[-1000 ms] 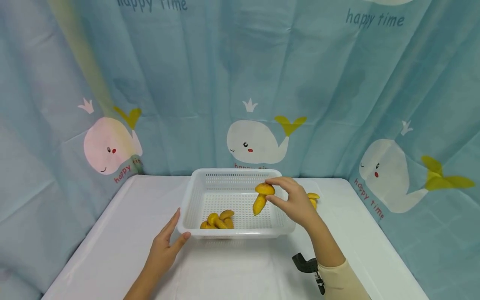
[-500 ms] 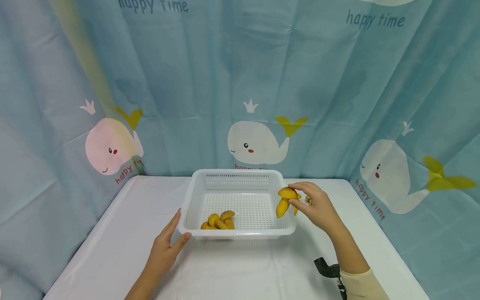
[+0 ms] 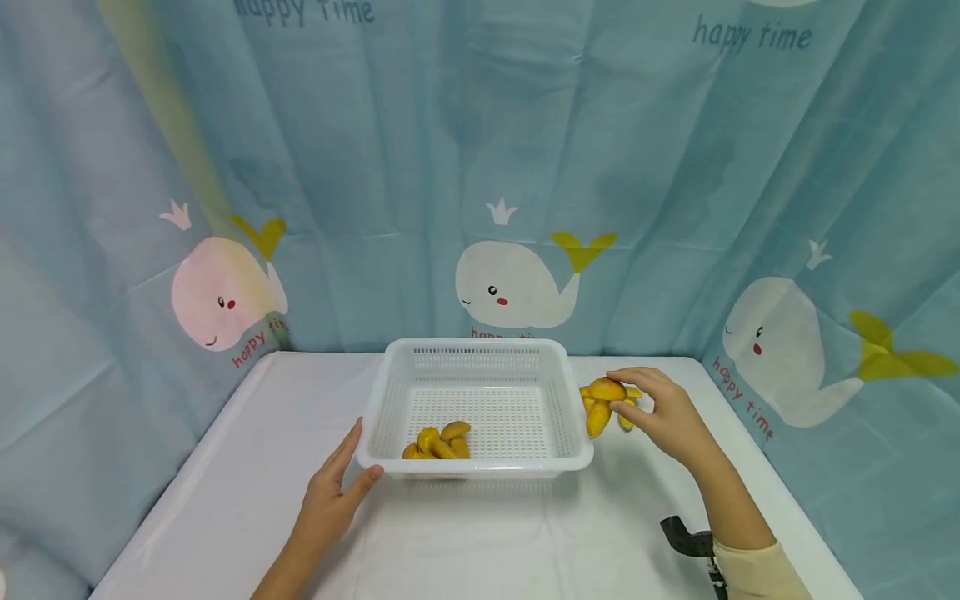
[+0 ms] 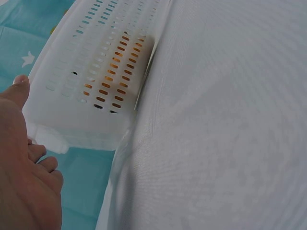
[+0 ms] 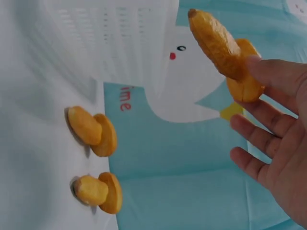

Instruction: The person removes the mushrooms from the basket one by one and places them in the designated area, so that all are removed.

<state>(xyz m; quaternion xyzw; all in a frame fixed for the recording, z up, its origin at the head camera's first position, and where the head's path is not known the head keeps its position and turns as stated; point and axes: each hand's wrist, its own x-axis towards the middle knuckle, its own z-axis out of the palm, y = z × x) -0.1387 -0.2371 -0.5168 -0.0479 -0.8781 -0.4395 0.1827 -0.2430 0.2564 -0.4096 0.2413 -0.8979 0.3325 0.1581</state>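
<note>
My right hand pinches a yellow mushroom by its cap, between thumb and forefinger, to the right of the white basket. In the right wrist view the held mushroom's stem points away from the palm, and the other fingers are spread. Two more mushrooms lie on the table, one closer to the basket and the other farther off. My left hand touches the basket's near left corner, fingers straight along its side and thumb at the front rim. Several mushrooms lie inside at the front left.
A white cloth covers the table. Behind it and at both sides hangs a blue curtain printed with whales. A black strap piece sticks out from the right wrist beside the beige sleeve.
My right hand has carried the mushroom from above the basket out past its right side, over the mushrooms on the table. The left hand and basket stay in place.
</note>
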